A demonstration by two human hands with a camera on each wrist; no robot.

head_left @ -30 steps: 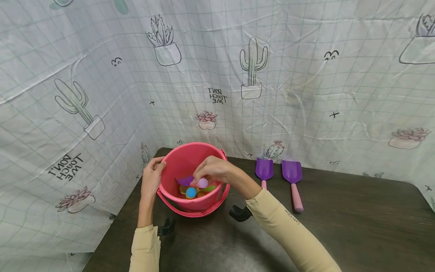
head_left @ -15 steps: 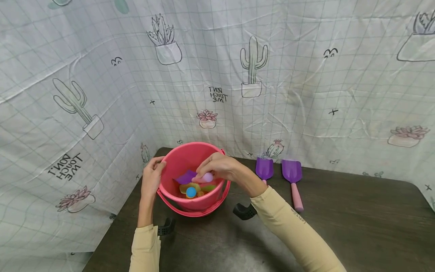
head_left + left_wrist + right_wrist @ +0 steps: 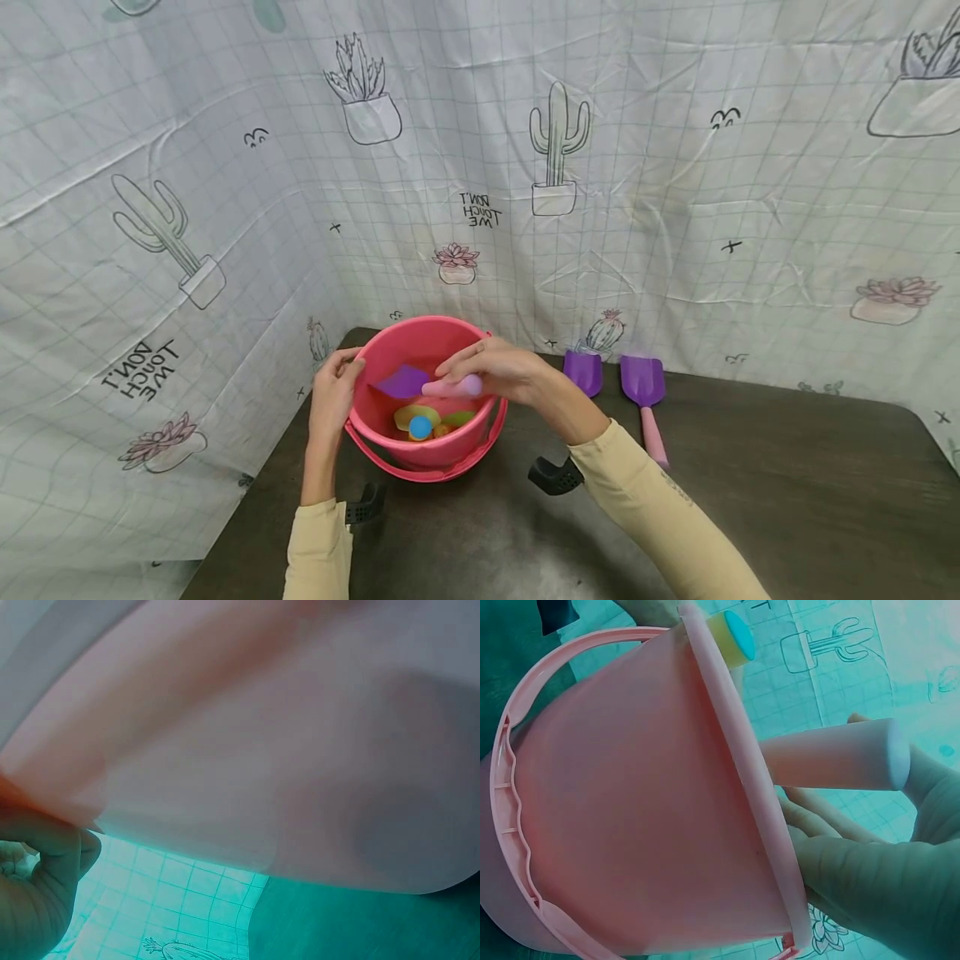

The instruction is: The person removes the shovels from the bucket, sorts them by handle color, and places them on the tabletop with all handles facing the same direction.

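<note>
Shovel (image 3: 442,389) pinched by right fingers (image 3: 463,362); left fingers (image 3: 341,358) grip bucket (image 3: 408,346); toys (image 3: 420,427) inside, two shovels (image 3: 642,380) outside.

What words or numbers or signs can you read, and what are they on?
"DON'T TOUCH ME": printed on the white cloth, showing backwards, once at the back and once on the left.
"x": little crosses, also on the cloth.
Small dark print on the right sleeve: too small to read.
No numbers or brand names I can read, and no words I can make out on the bucket or shovels.
</note>
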